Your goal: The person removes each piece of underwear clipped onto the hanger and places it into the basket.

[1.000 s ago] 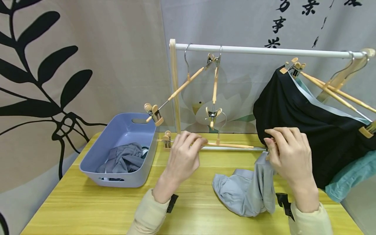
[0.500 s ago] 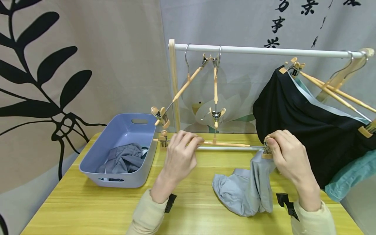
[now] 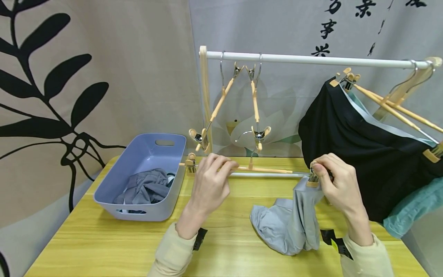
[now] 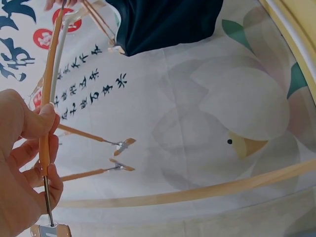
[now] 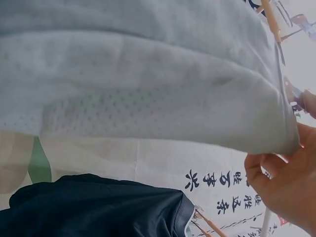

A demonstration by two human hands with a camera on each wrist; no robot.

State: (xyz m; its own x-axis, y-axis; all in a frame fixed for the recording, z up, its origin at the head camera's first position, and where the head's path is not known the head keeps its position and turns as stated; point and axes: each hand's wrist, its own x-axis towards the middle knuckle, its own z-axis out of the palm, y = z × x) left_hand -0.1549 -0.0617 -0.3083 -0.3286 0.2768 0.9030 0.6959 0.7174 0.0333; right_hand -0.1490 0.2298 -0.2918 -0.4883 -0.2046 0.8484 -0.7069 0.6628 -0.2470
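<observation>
L hand (image 3: 211,184) grips hngr (image 3: 271,170), R hand (image 3: 340,185) clip (image 3: 313,181); bkgd (image 3: 287,23) reads 万事兴.

Wooden table (image 3: 114,246); behind, backdrop (image 3: 142,77) with black leaf print (image 3: 46,34) left, characters (image 3: 327,28) upper right.

Can't see a stretch of the held hanger (image 3: 271,170) behind the left hand (image 3: 211,184). Missing part of its right clip (image 3: 313,184), covered by the right hand (image 3: 339,188). Over in the basket (image 3: 150,156), can't identify the white-and-dark scrap (image 3: 170,179) (barely peeking out!) under grey cloth (image 3: 149,186). Missing most of the teal garment (image 3: 410,211), tucked behind the black one (image 3: 339,146). Far right, getting another clip (image 3: 433,153) sliced by the edge.
</observation>
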